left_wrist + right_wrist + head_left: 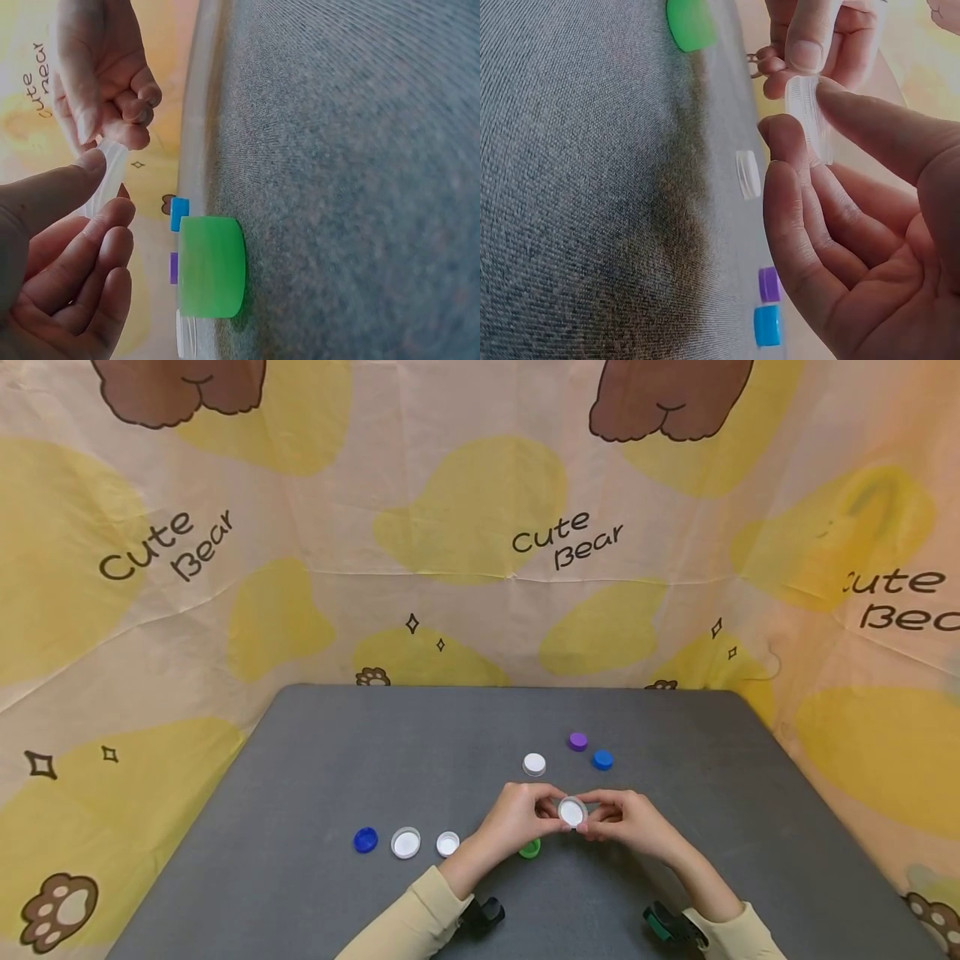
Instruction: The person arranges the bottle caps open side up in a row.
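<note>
A round white cap with a translucent ridged rim (572,812) is held up off the table between both hands, its flat face toward the head camera. My left hand (521,810) pinches one side of it between thumb and fingers. On the opposite side, my right hand (626,818) pinches the rim. The left wrist view shows this cap (112,176) edge-on, with the left thumb pressed on its edge. Its ridges show on the cap (804,112) in the right wrist view. Below the left hand lies a green cap (530,848), partly covered by that hand.
On the grey table (337,760), a dark blue cap (365,840), a larger white cap (406,842) and a smaller white cap (447,843) form a row at left. Farther back lie a white cap (534,764), a purple cap (577,742) and a blue cap (602,760).
</note>
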Tool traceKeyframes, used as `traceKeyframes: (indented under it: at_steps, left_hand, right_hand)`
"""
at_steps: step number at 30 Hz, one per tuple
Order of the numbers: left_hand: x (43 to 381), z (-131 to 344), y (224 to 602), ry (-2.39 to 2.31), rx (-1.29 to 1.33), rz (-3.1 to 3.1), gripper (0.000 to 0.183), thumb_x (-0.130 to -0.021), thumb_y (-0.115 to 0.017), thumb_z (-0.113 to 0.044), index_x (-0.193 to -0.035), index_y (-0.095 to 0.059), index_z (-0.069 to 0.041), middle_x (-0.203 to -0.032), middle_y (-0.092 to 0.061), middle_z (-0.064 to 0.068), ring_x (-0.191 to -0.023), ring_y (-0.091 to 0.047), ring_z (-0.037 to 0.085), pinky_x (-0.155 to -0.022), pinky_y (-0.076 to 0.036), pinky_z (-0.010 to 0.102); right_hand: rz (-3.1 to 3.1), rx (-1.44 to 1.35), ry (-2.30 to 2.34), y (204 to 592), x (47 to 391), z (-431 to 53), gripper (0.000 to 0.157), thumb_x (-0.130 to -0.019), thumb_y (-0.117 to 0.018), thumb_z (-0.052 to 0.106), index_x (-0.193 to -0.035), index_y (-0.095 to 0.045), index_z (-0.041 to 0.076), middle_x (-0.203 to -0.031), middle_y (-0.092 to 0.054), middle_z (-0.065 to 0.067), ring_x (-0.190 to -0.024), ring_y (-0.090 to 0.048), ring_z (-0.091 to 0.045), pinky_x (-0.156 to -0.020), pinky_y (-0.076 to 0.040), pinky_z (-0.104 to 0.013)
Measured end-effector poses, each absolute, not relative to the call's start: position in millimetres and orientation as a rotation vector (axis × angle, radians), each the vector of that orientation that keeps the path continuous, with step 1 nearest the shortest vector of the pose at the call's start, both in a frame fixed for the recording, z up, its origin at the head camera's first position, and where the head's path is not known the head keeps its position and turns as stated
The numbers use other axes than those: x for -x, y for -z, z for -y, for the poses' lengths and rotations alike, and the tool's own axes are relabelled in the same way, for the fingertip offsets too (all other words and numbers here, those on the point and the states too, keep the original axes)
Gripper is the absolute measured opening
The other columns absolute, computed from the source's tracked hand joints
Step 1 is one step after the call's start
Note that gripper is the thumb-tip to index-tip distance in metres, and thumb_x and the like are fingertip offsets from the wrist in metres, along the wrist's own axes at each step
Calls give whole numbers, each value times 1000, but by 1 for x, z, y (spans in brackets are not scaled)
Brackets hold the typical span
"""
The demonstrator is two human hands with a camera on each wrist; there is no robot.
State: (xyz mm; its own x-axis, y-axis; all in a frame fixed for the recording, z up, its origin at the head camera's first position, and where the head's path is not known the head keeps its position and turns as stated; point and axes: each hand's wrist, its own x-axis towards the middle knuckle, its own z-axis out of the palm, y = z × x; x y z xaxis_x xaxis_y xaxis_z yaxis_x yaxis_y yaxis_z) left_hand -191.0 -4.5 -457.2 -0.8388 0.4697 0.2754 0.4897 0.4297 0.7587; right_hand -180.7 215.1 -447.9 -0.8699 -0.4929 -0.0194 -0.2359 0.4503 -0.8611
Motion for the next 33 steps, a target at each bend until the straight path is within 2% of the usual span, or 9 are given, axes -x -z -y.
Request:
traceKeyframes:
  at_steps: [4,15,20,27,33]
  left_hand:
    - [191,4,457,1393,886,2657,28,-72,-83,-16,-97,-72,-9,-73,-71,-3,-61,-56,-8,-56,-45,10]
    - [189,2,456,1312,882,2748,24,-71,-84,-23,-88,-72,-12,-74,-70,-5,-62,-56,-7,-56,-44,10]
    - [189,1,458,1290,882,2773,24,-71,-84,-25,-88,-72,-13,-75,-70,-5,-64,-56,-7,-58,-44,10]
    - [188,-1,458,1295,917,2751,27,-70,-84,-20,-91,-70,-13,-77,-70,-4,-69,-62,1,-60,-44,10]
    - [188,-3,460,1131,951,2758,26,-67,-86,-25,-88,-72,-16,-79,-68,-8,-74,-60,2,-67,-41,11]
  right_hand:
    - [-2470,660,1348,448,180,-216,46,-82,-74,25,-121,-62,3,-83,-73,-5,-71,-67,-8,-60,-51,-25]
    - [-2579,691,1234,450,178,-214,41,-80,-76,29,-113,-67,7,-77,-70,2,-63,-60,-3,-55,-47,-22]
    - [-2589,695,1224,451,179,-215,39,-78,-77,30,-110,-68,8,-80,-69,2,-66,-61,-4,-58,-49,-21]
    - [-2618,711,1202,453,179,-217,39,-76,-79,31,-106,-70,8,-79,-68,3,-67,-61,-2,-60,-50,-21]
    - [-2626,776,1192,456,178,-218,35,-74,-81,28,-101,-72,7,-81,-69,1,-69,-62,-1,-62,-52,-22]
